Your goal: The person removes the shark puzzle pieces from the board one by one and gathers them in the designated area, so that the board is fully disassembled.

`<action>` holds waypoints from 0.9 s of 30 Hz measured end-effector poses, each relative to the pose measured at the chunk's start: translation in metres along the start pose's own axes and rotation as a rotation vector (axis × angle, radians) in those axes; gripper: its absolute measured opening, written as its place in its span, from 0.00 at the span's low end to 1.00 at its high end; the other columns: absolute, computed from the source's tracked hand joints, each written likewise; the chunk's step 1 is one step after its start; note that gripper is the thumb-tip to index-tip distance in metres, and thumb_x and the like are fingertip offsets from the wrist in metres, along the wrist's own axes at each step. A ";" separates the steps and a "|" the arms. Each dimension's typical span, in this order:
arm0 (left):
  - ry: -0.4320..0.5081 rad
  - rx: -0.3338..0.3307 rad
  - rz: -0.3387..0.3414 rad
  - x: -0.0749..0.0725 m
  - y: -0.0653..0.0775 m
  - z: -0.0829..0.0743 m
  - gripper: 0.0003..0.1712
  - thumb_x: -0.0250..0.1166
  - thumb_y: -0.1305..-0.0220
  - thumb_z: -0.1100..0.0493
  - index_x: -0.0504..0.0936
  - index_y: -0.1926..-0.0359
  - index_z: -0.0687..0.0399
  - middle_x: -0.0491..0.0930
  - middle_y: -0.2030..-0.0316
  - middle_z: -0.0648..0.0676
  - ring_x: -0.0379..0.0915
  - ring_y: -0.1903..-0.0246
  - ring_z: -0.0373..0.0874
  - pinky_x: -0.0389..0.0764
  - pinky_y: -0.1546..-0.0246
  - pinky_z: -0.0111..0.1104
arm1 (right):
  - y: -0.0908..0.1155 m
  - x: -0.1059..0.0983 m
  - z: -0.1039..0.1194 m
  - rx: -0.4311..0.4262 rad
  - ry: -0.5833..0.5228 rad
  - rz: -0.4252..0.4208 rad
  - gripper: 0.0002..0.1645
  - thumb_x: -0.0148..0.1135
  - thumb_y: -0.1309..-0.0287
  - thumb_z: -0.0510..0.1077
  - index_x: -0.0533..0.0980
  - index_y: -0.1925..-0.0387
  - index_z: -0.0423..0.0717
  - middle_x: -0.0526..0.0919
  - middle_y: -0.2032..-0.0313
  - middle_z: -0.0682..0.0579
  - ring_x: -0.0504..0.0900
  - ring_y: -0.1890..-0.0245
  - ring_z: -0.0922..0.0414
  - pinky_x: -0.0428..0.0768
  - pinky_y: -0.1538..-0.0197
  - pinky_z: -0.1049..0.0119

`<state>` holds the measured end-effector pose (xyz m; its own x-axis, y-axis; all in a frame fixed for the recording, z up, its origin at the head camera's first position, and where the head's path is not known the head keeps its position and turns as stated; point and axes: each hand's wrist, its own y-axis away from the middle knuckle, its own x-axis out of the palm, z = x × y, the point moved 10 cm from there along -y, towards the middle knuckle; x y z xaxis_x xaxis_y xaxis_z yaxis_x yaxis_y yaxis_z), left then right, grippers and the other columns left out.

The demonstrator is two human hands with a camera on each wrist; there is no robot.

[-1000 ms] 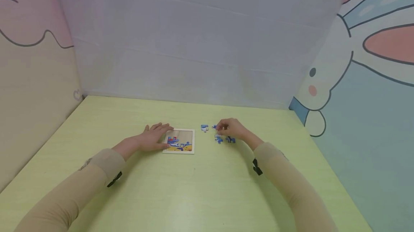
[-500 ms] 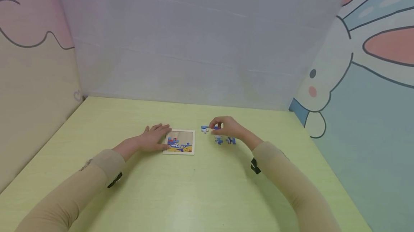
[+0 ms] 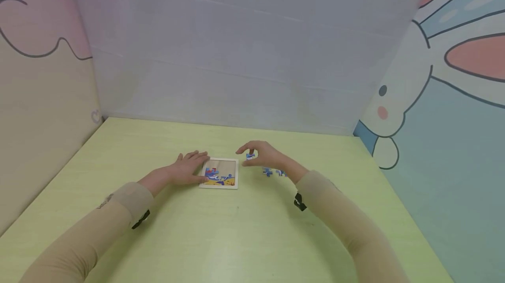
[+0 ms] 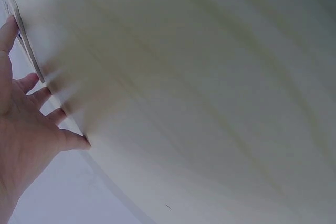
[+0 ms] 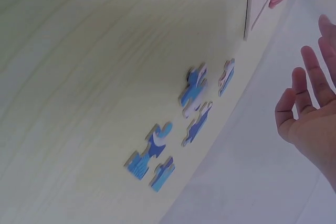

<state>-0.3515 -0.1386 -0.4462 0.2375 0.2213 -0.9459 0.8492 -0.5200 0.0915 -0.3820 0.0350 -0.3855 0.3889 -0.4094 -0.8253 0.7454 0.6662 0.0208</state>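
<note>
A square puzzle tray with a pale rim (image 3: 237, 174) lies on the table, its lower part filled with blue, red and yellow pieces and its upper part showing bare wood. My left hand (image 3: 184, 171) rests at its left side with fingers spread, the thumb on the rim. To the right of the tray, my right hand (image 3: 265, 154) hovers with thumb and forefinger apart. One blue-and-white puzzle piece (image 3: 250, 156) shows in the gap between them. In the right wrist view the right fingers (image 5: 314, 74) are loosely bent and no piece shows in them.
Several loose puzzle pieces (image 5: 193, 88) lie on the pale wooden table (image 3: 205, 234). From the head, one blue piece (image 3: 267, 172) shows below the right hand. A pale wall (image 3: 221, 77) stands behind, with cartoon-printed panels at both sides.
My right hand has moved left, from over the loose pieces to just right of the tray, and its thumb and forefinger have spread apart. The left hand stays on the tray.
</note>
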 end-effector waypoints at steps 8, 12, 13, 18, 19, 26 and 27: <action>0.010 -0.002 -0.008 -0.001 0.000 0.000 0.45 0.58 0.38 0.37 0.56 0.29 0.59 0.50 0.29 0.62 0.40 0.31 0.68 0.41 0.41 0.70 | -0.015 0.028 0.018 -0.029 -0.005 0.077 0.23 0.67 0.44 0.45 0.77 0.45 0.53 0.77 0.45 0.58 0.73 0.51 0.53 0.73 0.52 0.61; 0.008 -0.003 -0.007 -0.002 0.000 0.000 0.45 0.58 0.38 0.38 0.56 0.29 0.59 0.50 0.28 0.62 0.40 0.31 0.68 0.42 0.42 0.71 | -0.022 0.043 0.024 -0.044 -0.003 0.104 0.22 0.66 0.43 0.45 0.77 0.46 0.54 0.77 0.45 0.58 0.73 0.51 0.57 0.73 0.49 0.61; 0.009 -0.003 -0.007 -0.002 0.001 -0.001 0.45 0.58 0.38 0.38 0.56 0.29 0.59 0.50 0.28 0.62 0.40 0.31 0.68 0.42 0.42 0.71 | -0.024 0.048 0.024 -0.035 0.001 0.111 0.21 0.65 0.43 0.45 0.77 0.46 0.55 0.77 0.44 0.59 0.73 0.51 0.57 0.73 0.49 0.62; 0.016 0.003 -0.005 -0.005 0.002 -0.004 0.45 0.59 0.37 0.39 0.56 0.30 0.59 0.51 0.29 0.63 0.41 0.31 0.68 0.42 0.42 0.71 | -0.035 0.063 0.023 0.006 0.021 0.124 0.20 0.64 0.42 0.48 0.77 0.47 0.61 0.76 0.44 0.61 0.74 0.50 0.60 0.74 0.50 0.66; 0.020 0.001 -0.003 -0.005 0.002 -0.004 0.44 0.59 0.37 0.39 0.56 0.30 0.59 0.51 0.29 0.63 0.41 0.31 0.68 0.42 0.42 0.71 | -0.037 0.064 0.023 0.010 0.024 0.125 0.20 0.64 0.42 0.48 0.77 0.47 0.61 0.77 0.44 0.61 0.74 0.50 0.60 0.74 0.51 0.66; 0.023 -0.005 0.001 -0.007 0.003 -0.006 0.44 0.59 0.37 0.40 0.57 0.30 0.60 0.51 0.29 0.63 0.41 0.31 0.68 0.43 0.41 0.71 | -0.048 0.072 0.026 -0.001 0.038 0.128 0.21 0.66 0.44 0.46 0.78 0.47 0.58 0.78 0.45 0.59 0.75 0.51 0.60 0.74 0.50 0.68; 0.021 -0.002 -0.001 -0.007 0.003 -0.006 0.44 0.59 0.37 0.40 0.57 0.30 0.60 0.51 0.29 0.63 0.41 0.31 0.68 0.43 0.42 0.71 | -0.049 0.073 0.026 -0.002 0.038 0.130 0.21 0.66 0.44 0.46 0.78 0.47 0.57 0.78 0.45 0.59 0.75 0.51 0.60 0.74 0.49 0.68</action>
<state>-0.3475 -0.1369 -0.4376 0.2468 0.2389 -0.9391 0.8504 -0.5181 0.0917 -0.3767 -0.0438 -0.4323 0.4611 -0.2958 -0.8366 0.6888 0.7136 0.1274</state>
